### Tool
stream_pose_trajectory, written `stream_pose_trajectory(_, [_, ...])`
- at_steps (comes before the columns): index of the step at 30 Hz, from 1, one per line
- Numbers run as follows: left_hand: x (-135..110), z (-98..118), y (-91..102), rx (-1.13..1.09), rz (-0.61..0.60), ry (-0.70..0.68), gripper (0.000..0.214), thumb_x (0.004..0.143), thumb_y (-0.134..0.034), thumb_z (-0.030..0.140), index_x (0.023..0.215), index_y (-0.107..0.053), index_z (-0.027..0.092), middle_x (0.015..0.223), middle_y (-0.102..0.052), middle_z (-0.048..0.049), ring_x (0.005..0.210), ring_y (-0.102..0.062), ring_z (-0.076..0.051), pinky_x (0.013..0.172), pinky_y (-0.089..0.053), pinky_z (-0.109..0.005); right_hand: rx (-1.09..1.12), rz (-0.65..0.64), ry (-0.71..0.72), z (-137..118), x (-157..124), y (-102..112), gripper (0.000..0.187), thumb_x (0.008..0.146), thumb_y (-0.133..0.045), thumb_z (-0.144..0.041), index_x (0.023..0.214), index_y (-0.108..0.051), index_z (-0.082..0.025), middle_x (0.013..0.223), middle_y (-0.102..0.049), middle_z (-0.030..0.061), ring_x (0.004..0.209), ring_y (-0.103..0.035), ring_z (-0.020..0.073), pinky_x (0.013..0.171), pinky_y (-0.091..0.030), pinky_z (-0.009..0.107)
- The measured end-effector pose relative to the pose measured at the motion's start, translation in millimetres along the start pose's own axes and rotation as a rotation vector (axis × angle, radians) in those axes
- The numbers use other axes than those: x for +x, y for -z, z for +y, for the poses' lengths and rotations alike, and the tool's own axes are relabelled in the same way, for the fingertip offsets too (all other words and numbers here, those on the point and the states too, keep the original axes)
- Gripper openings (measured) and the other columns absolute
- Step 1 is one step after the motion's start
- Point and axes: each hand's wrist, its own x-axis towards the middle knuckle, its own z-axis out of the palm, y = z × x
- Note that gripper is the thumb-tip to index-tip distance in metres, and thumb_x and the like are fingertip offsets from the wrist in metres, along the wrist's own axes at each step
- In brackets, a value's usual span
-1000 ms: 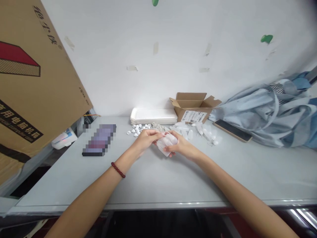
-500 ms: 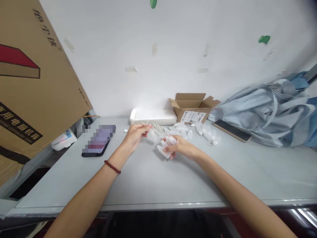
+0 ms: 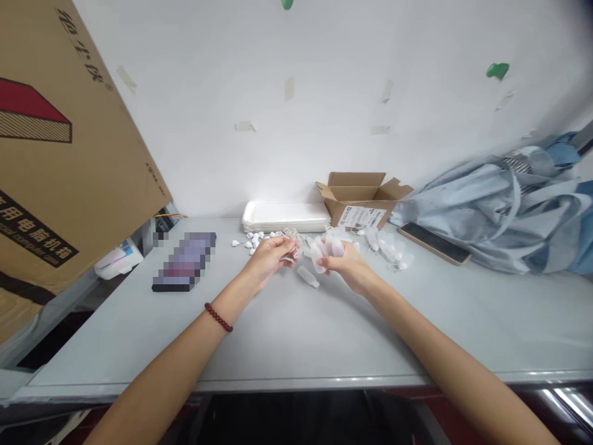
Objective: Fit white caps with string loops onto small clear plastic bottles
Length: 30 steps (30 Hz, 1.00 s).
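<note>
My right hand (image 3: 348,266) is wrapped around several small translucent plastic bottles (image 3: 332,247), which bunch up at its fingertips. Close to it, my left hand (image 3: 272,258) has its fingertips pinched together beside the tangle of pale strings (image 3: 291,233). What the left fingers hold, if anything, is too small to make out. Between the hands, one loose translucent bottle (image 3: 307,276) lies on the grey table. White pointed caps (image 3: 254,240) are scattered behind my left hand, partly hidden by it. More bottles (image 3: 386,249) with strings lie to the right, beyond my right hand.
A stack of white trays (image 3: 287,215) and an open cardboard box (image 3: 361,207) stand against the wall. On the left are a dark phone-like device (image 3: 188,259) and a large carton (image 3: 88,154). A phone (image 3: 434,243) and grey-blue cloth (image 3: 482,210) lie on the right.
My left hand has moved right, uncovering the white caps. A single bottle now lies on the table between the hands. My right hand has shifted slightly up and right with its bunch of bottles.
</note>
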Motion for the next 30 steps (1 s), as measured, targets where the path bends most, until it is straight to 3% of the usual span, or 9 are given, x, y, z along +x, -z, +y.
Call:
stream_pose_trajectory(4, [1.5,-1.2,1.6,0.093,0.095,-0.012,0.034,0.071,-0.068,0.046,0.077,-0.061,0.013,0.073,-0.058,-0.0029,0.064,-0.054,-0.011,0.055,-0.043,-0.022,-0.187,0.002,0.01,1.5,0.6,1.3,0.021,0.062,-0.066,-0.031,0.07,-0.051,-0.019,0.064,-0.05,-0.0018,0.058,-0.046,0.0146,0.051,-0.038,0.027])
stream_pose_trajectory(9, [9.2,-3.8,10.6,0.342,0.332,-0.202,0.031,0.073,-0.064,0.044,0.072,-0.062,0.013,0.067,-0.057,-0.0022,0.058,-0.051,-0.01,0.049,-0.04,-0.02,-0.73,0.044,0.178,10.1,1.6,0.2,0.027,0.06,-0.065,-0.026,0.083,-0.054,-0.018,0.064,-0.05,-0.0035,0.059,-0.046,0.0155,0.054,-0.033,0.026])
stream_pose_trajectory(13, [26.5,-6.3,15.4,0.477,0.33,-0.278,0.023,0.074,-0.061,0.037,0.077,-0.064,0.014,0.068,-0.06,-0.0022,0.058,-0.054,-0.012,0.049,-0.042,-0.022,-0.887,-0.006,0.206,12.7,2.4,-1.1,0.035,0.064,-0.063,-0.025,0.097,-0.055,-0.015,0.063,-0.051,-0.0028,0.059,-0.046,0.016,0.055,-0.032,0.026])
stream_pose_trajectory(17, [53.3,1.5,14.0,0.657,0.231,-0.257,0.021,0.073,-0.06,0.029,0.087,-0.068,0.014,0.072,-0.065,-0.005,0.066,-0.059,-0.016,0.057,-0.046,-0.025,-0.878,-0.001,0.149,13.1,3.3,2.1,0.032,0.064,-0.062,-0.026,0.094,-0.055,-0.016,0.06,-0.05,-0.0036,0.057,-0.046,0.0157,0.054,-0.031,0.026])
stream_pose_trajectory(21, [69.4,18.4,7.7,0.898,0.061,-0.199,0.034,0.064,-0.068,0.022,0.098,-0.069,0.017,0.094,-0.069,-0.0092,0.091,-0.062,-0.024,0.076,-0.046,-0.03,-0.763,0.015,0.107,16.5,5.9,7.4,0.027,0.063,-0.063,-0.03,0.085,-0.054,-0.018,0.059,-0.049,-0.0049,0.055,-0.044,0.0147,0.05,-0.03,0.025])
stream_pose_trajectory(23, [67.0,23.0,3.2,1.025,0.076,-0.217,0.031,0.068,-0.065,0.019,0.098,-0.069,0.018,0.1,-0.069,-0.0104,0.096,-0.061,-0.026,0.083,-0.045,-0.032,-0.719,0.036,0.105,15.9,7.4,10.4,0.023,0.063,-0.063,-0.031,0.078,-0.052,-0.018,0.059,-0.048,-0.0048,0.055,-0.043,0.0143,0.049,-0.03,0.024])
stream_pose_trajectory(27, [44.2,13.0,-7.5,1.19,0.17,-0.418,0.029,0.077,-0.049,0.012,0.099,-0.067,0.016,0.1,-0.067,-0.0103,0.095,-0.06,-0.024,0.087,-0.043,-0.033,-0.596,0.142,0.092,5.7,8.8,17.4,0.021,0.061,-0.065,-0.032,0.067,-0.049,-0.019,0.061,-0.05,-0.0035,0.058,-0.047,0.0147,0.05,-0.034,0.025])
stream_pose_trajectory(30, [23.9,-3.7,-13.7,1.2,0.097,-0.496,0.025,0.08,-0.045,0.013,0.09,-0.066,0.017,0.094,-0.067,-0.008,0.092,-0.059,-0.022,0.085,-0.044,-0.032,-0.388,0.173,0.033,-4.0,8.5,24.1,0.02,0.062,-0.065,-0.032,0.07,-0.052,-0.018,0.062,-0.053,-0.0025,0.054,-0.05,0.0148,0.049,-0.04,0.026])
